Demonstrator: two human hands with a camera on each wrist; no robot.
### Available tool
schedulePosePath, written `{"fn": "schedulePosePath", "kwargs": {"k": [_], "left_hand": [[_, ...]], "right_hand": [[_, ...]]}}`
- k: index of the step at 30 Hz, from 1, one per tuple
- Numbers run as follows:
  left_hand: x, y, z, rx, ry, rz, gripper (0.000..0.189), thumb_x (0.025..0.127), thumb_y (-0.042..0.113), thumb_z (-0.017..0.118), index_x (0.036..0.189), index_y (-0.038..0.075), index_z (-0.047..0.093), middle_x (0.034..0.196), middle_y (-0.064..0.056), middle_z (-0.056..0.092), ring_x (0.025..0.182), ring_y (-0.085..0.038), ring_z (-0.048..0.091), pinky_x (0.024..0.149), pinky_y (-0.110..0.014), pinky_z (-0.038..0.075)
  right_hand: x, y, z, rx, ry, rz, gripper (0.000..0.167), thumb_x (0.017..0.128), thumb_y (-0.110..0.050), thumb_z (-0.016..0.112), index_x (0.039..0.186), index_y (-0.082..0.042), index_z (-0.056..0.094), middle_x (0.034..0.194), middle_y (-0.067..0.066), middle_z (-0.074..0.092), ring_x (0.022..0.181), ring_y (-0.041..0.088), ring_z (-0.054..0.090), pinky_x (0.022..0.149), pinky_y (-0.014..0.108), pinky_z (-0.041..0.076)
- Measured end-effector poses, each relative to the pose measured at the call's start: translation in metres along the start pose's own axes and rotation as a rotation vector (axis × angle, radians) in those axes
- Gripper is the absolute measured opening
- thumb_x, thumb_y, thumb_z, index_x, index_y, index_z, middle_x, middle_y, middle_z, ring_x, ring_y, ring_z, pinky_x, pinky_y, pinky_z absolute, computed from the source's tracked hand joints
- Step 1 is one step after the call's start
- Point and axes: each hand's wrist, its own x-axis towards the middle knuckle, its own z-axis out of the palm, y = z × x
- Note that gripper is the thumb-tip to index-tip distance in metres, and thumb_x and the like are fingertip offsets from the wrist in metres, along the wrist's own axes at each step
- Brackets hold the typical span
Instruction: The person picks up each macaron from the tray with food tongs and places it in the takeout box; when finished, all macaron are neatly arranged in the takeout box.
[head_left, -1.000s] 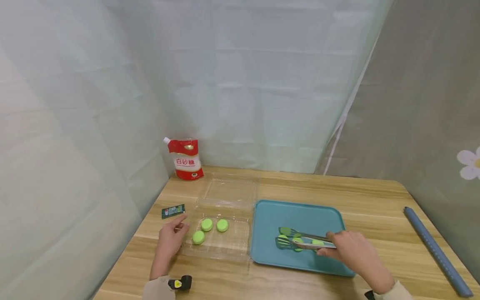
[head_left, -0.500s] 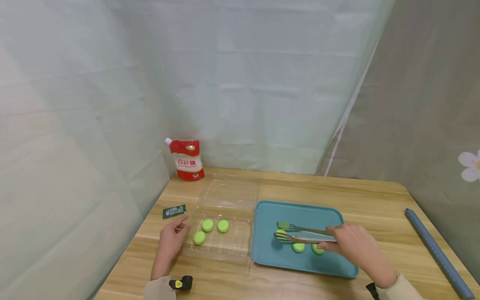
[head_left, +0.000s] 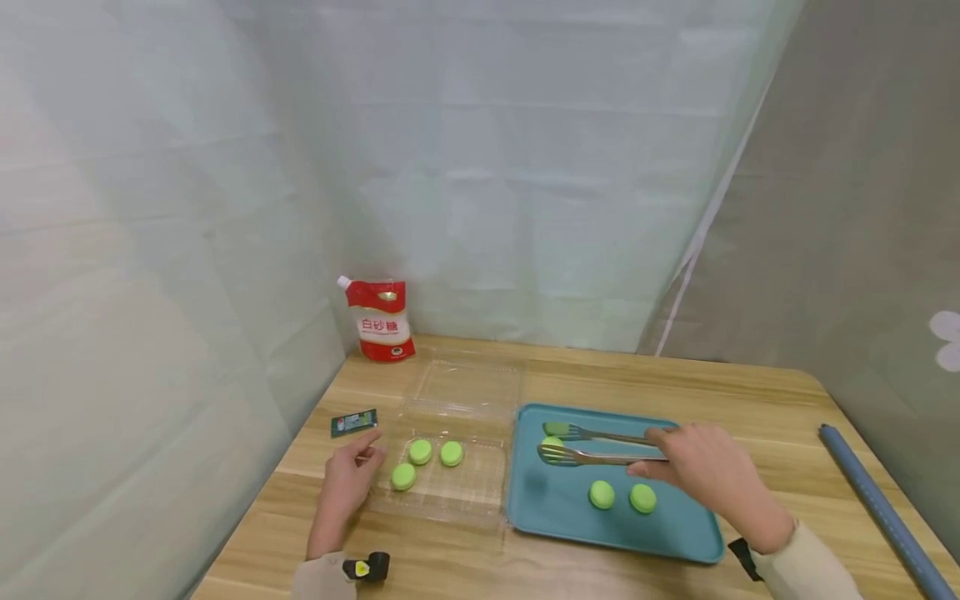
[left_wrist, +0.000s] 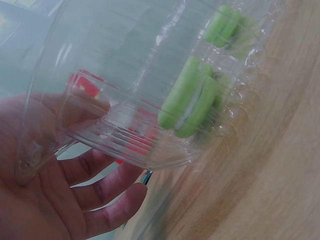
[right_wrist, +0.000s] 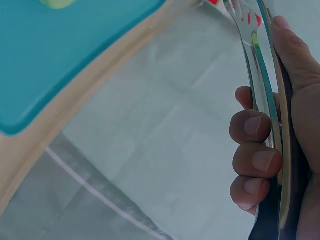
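Pale, faintly greenish cloth hangs before me as a back wall [head_left: 525, 183], creased across in fold lines. More of it drapes down the left side [head_left: 150, 275], rumpled and slightly pinkish toward its outer edge. On the right hangs a darker grey-brown curtain [head_left: 832, 192], with part of a whitish flower [head_left: 949, 340] on it; a slanting white strip [head_left: 712, 208] borders it. Soft light covers everything, including the wood-grained table [head_left: 750, 396], whose far right corner is rounded.
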Motion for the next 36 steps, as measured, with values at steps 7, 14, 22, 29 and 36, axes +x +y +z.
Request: {"fn": "schedulePosePath", "kwargs": {"k": [7,14,22,29,36], "left_hand": [[-0.001,0.001,-0.001,0.005,-0.001,-0.001,0.040,0.100,0.011,0.063,0.136,-0.006,0.059,0.104,-0.018,0.067,0.089,-0.025,0.062,0.068,-0.028,0.049],[-0.001,0.003,-0.001,0.006,-0.001,0.009,0.040,0.099,0.009,0.063,0.136,-0.007,0.059,0.103,-0.017,0.067,0.088,-0.025,0.061,0.067,-0.028,0.049],[0.000,0.004,0.001,-0.001,0.017,0.010,0.040,0.098,0.007,0.065,0.135,-0.007,0.060,0.101,-0.018,0.068,0.086,-0.024,0.063,0.065,-0.027,0.049],[0.000,0.004,0.003,-0.007,0.004,0.002,0.040,0.098,0.008,0.064,0.135,-0.007,0.059,0.101,-0.017,0.068,0.085,-0.024,0.062,0.065,-0.027,0.049],[0.000,0.002,0.001,0.003,0.008,-0.009,0.041,0.099,0.010,0.064,0.136,-0.006,0.059,0.103,-0.017,0.067,0.088,-0.025,0.062,0.066,-0.028,0.049]], "right_hand": [[0.014,-0.005,-0.005,0.005,0.026,-0.019,0.041,0.082,-0.054,0.077,0.070,-0.023,0.052,0.053,-0.013,0.028,0.044,0.001,0.024,0.043,0.023,0.021],[0.027,-0.011,-0.003,-0.015,0.056,-0.053,0.043,0.082,-0.056,0.076,0.070,-0.022,0.052,0.053,-0.014,0.029,0.044,0.001,0.024,0.041,0.023,0.021],[0.052,-0.021,0.003,-0.018,0.085,-0.124,0.043,0.082,-0.056,0.076,0.076,-0.015,0.064,0.054,-0.013,0.037,0.044,0.001,0.029,0.041,0.022,0.026],[0.067,-0.029,0.020,-0.042,0.096,-0.165,0.045,0.080,-0.058,0.076,0.076,-0.015,0.065,0.053,-0.011,0.036,0.044,0.003,0.028,0.041,0.022,0.025],[0.083,-0.041,0.031,-0.023,0.077,-0.190,0.051,0.080,-0.060,0.075,0.065,-0.020,0.048,0.051,-0.010,0.028,0.044,0.004,0.022,0.044,0.022,0.016]]}}
